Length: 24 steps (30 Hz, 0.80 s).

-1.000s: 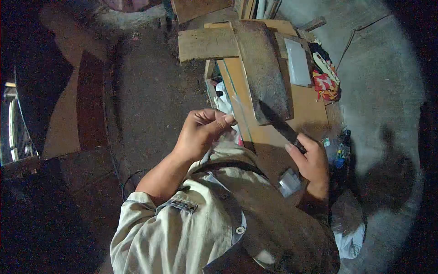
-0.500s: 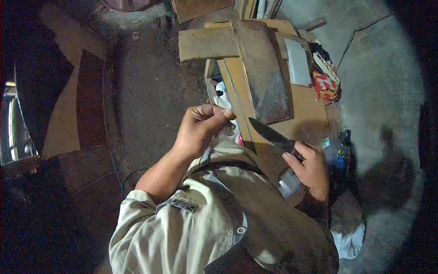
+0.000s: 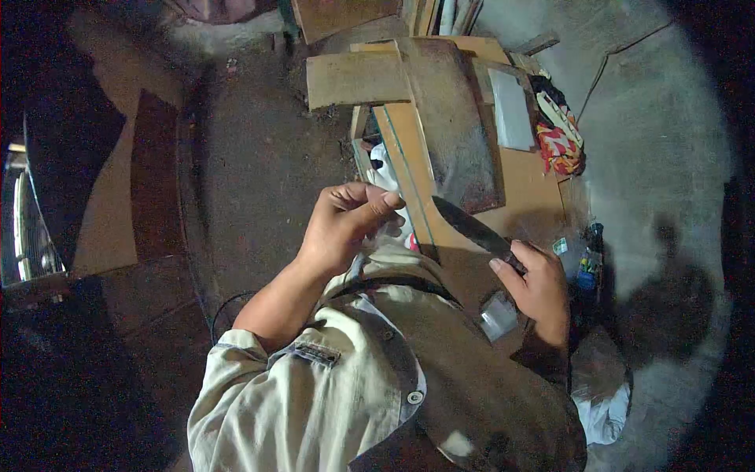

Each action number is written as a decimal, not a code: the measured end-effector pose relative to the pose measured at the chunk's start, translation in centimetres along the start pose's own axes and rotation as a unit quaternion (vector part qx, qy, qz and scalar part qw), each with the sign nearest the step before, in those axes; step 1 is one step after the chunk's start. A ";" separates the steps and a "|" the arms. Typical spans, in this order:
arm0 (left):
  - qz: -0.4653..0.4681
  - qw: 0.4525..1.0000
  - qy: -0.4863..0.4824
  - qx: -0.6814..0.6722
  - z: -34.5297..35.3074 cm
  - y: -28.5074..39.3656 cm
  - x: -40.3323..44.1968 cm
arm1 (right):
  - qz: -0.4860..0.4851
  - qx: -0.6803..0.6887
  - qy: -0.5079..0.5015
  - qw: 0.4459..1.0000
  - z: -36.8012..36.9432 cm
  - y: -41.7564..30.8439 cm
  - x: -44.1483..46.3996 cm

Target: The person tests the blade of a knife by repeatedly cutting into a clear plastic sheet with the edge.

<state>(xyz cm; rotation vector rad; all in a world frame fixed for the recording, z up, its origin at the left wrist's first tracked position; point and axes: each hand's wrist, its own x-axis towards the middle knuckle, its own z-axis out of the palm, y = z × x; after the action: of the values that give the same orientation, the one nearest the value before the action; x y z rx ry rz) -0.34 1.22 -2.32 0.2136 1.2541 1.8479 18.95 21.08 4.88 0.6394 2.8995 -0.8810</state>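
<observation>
Closed firmly, right hand [image 3: 537,287]: fingers and thumb wrapped about the handle of one dark, pointed, metal-bladed knife [image 3: 472,230]. Blade slants up and leftward, its tip toward the left hand and apart from it, over the near end of the worn board listed below.

Left hand [image 3: 346,224]: thumb and forefinger pinched together at the tips, remaining fingers curled beneath. Whether anything lies between the tips cannot be told.

Beneath and beyond the left hand: one white, crumpled, soft item with a black mark [image 3: 381,164], material uncertain. Just right of it: one long tan strip with a green line [image 3: 405,153].

Beyond the knife: one long, worn, grey-brown board [image 3: 452,118], lying lengthwise on a flat tan panel [image 3: 539,185]. One shorter, pale brown plank [image 3: 354,81], set crosswise at the board's left edge. Right of the board: one white rectangular sheet [image 3: 513,106]; near it, one bunched red, yellow and white patterned cloth [image 3: 561,149].

Below the right hand, partly hidden: one small clear packet or box [image 3: 499,315]. Worn by the person: one pale khaki buttoned shirt [image 3: 291,393].
</observation>
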 end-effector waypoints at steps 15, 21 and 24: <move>-0.001 0.999 -0.044 0.000 -1.0 -0.7 0.7 | -0.015 0.028 0.019 0.999 0.5 -1.1 0.8; -0.024 0.999 -0.014 -0.036 -1.2 0.3 1.1 | 0.036 -0.004 -0.022 0.999 0.1 -1.1 0.3; -0.050 0.997 -0.031 -0.057 -1.6 0.4 1.6 | 0.009 0.019 -0.010 1.000 0.1 -0.9 0.4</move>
<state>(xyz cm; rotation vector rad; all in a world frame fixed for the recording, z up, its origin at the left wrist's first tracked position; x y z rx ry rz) -2.48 1.25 -3.26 0.1409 1.0945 1.8061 18.26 20.52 5.21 0.6545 2.8618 -0.9363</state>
